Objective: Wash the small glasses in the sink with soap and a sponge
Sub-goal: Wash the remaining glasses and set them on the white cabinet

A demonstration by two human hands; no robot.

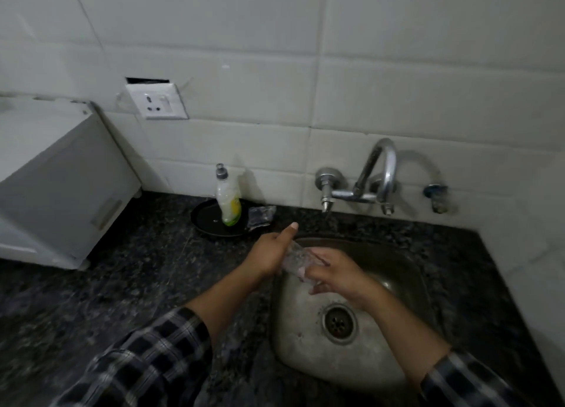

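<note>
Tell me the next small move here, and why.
Probably leave the glass in the grip of the right hand over the sink and send the left hand to the soap bottle just beyond it. Both hands hold the glass, I see no sponge or suds, and no stream shows from the tap.

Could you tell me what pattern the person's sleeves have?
Dark-and-white check, clearest on the left sleeve in the head view.

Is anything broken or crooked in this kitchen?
Yes. The wall socket, up left of the tap, sits crooked, tilted off the tile lines, with a dark gap showing above its plate, as if it has come loose from the wall.
</note>
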